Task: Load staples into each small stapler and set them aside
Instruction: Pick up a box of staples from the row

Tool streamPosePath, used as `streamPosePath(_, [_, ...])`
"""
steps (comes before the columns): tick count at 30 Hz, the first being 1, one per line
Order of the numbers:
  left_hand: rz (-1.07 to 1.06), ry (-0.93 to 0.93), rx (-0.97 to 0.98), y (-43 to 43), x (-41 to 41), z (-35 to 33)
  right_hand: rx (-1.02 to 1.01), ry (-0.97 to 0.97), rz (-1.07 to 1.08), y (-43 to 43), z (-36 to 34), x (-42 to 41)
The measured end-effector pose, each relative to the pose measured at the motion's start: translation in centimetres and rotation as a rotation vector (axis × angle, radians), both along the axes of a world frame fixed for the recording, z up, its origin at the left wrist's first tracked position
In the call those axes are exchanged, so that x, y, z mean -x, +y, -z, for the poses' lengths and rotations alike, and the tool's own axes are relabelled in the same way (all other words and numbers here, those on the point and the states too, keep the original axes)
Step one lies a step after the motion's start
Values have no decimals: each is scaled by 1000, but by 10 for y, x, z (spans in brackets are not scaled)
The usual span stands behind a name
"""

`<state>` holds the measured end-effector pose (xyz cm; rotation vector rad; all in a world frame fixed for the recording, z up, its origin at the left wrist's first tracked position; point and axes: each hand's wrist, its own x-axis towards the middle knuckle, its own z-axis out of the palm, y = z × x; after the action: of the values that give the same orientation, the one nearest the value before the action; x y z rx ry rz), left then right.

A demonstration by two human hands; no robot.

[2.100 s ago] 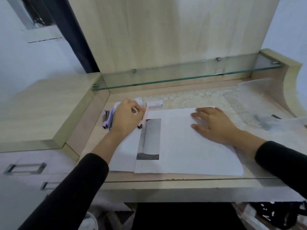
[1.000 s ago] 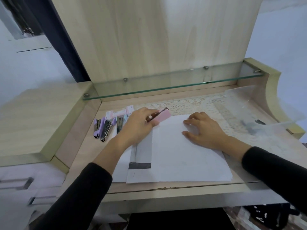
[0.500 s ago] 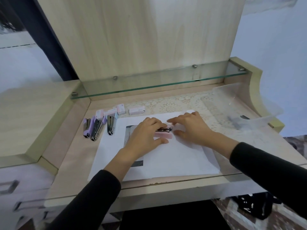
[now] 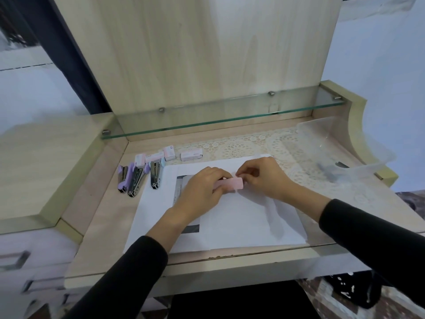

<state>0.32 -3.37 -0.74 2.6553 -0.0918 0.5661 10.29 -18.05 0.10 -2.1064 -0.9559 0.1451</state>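
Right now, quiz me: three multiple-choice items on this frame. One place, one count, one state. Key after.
1. Where is the pink stapler?
A. in the clear tub
B. over the white paper, between both hands
C. on the glass shelf

2. How many staplers lie left of the paper?
A. three
B. one
C. six

3. What is the left hand doing?
A. lying flat on the paper
B. reaching for a staple box
C. gripping the pink stapler

Key:
1 B: both hands meet on it above the sheet, the right hand at its right end.
2 A: two purple staplers and a blue stapler lie side by side.
3 C: its fingers curl round the stapler's body.
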Motion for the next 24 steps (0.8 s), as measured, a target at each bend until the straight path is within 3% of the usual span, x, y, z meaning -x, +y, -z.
streamPosePath(3, [-41,-9,135,2,2,-3,-76,94,47,-2,-6,-2])
streamPosePath(8, [-82,-116,58,0,5,-2,-125,147,59,-1,-18,5])
streamPosePath(12, [-81,-202,316,0,7,-8,-212,139,34,-2,-24,14])
streamPosePath(18, [-114,-118,676,-10,15,-19,-213,84,-32,0,-21,22])
streamPosePath(24, [-108,-42,666,-3,17,-24,-357,143,44,2,-17,26])
